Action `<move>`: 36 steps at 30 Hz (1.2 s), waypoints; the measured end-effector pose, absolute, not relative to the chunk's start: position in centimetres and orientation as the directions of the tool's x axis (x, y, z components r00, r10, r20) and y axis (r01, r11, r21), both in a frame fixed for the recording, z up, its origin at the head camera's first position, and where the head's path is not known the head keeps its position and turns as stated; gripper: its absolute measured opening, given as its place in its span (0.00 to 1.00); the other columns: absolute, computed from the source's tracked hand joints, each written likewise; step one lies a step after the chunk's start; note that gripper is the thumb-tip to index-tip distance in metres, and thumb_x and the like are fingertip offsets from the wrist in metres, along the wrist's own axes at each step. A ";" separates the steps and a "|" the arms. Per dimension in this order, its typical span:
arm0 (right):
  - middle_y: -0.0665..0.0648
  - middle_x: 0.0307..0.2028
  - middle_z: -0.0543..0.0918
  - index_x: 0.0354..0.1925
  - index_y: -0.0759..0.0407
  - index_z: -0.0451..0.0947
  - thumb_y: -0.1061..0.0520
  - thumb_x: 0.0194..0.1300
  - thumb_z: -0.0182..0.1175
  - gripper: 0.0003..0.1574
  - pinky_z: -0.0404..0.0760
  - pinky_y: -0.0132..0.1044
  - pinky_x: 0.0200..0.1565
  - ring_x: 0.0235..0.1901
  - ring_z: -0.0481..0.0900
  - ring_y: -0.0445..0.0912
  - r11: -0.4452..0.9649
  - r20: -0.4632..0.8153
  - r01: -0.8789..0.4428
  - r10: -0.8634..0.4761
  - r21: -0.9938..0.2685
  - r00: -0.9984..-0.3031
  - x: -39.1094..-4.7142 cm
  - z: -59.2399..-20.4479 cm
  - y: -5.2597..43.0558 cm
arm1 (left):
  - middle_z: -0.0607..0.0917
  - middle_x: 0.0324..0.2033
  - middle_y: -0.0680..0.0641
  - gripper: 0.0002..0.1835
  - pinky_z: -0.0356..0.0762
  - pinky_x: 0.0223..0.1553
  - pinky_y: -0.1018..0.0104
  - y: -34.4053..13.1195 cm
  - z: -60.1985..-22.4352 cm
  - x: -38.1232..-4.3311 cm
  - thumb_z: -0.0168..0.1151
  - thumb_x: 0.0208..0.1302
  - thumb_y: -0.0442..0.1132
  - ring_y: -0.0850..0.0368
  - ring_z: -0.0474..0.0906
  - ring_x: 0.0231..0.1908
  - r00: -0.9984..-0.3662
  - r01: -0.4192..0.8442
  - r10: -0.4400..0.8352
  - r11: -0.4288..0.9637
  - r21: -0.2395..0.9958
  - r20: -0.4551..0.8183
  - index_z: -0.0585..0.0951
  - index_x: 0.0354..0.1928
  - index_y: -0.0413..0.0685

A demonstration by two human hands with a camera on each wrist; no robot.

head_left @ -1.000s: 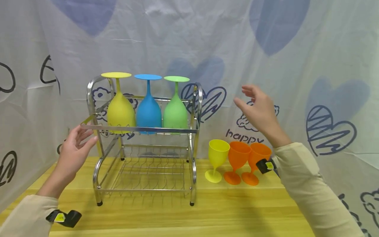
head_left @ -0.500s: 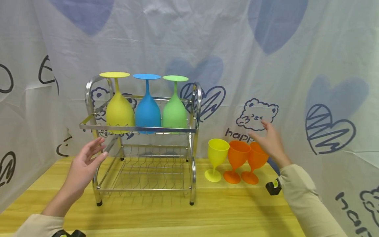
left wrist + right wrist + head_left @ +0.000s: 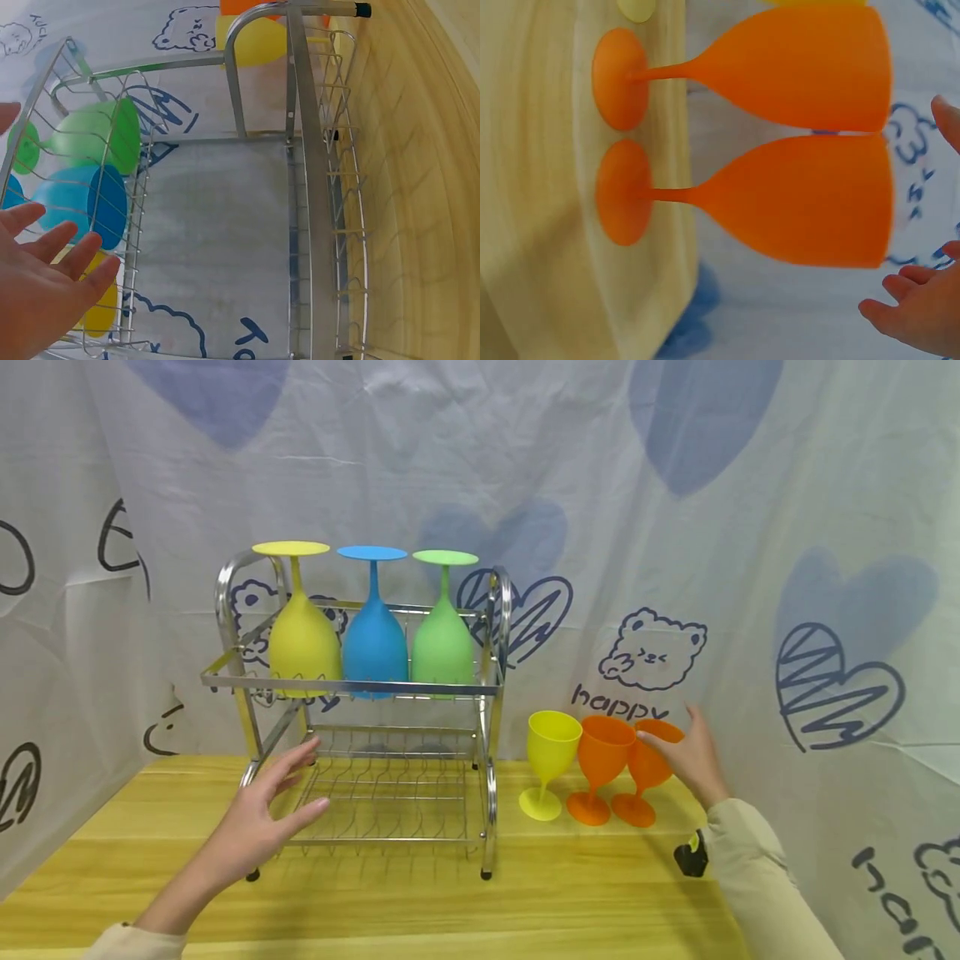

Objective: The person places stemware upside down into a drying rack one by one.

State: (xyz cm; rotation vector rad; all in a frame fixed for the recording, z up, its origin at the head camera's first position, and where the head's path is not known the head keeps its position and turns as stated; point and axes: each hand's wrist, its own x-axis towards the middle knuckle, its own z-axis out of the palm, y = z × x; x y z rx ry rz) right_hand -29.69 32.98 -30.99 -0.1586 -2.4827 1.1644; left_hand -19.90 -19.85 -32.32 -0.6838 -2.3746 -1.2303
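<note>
My right hand (image 3: 697, 762) is at the rightmost orange goblet (image 3: 649, 767), thumb overlapping its rim in the head view. In the right wrist view the fingers (image 3: 900, 315) spread beside that goblet's rim, not closed round it. A second orange goblet (image 3: 604, 753) and a yellow goblet (image 3: 553, 747) stand upright to its left. My left hand (image 3: 258, 818), fingers extended and holding nothing, hovers before the lower left of the metal dish rack (image 3: 367, 841). Upside down on the top shelf are a yellow goblet (image 3: 303, 639), a blue goblet (image 3: 375, 647) and a green goblet (image 3: 444, 647).
The rack's lower wire shelf (image 3: 390, 797) sits just above the wooden table (image 3: 570, 893). A white cloth with printed hearts and bears (image 3: 652, 652) hangs behind and at both sides, close to the right hand.
My right hand has come down from above to the rightmost orange goblet. The left hand has left the rack's upper left corner, moving down and right. The goblets have stayed put.
</note>
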 end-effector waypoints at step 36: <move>0.74 0.63 0.64 0.69 0.75 0.50 0.58 0.58 0.69 0.52 0.63 0.54 0.64 0.59 0.65 0.64 0.393 0.142 0.019 0.375 -0.919 -0.916 -31.2 -37.4 34.8 | 0.68 0.65 0.41 0.34 0.64 0.58 0.78 -18.5 -33.1 -19.3 0.61 0.66 0.34 0.45 0.66 0.62 -0.793 0.609 0.271 0.373 0.701 0.545 0.61 0.72 0.50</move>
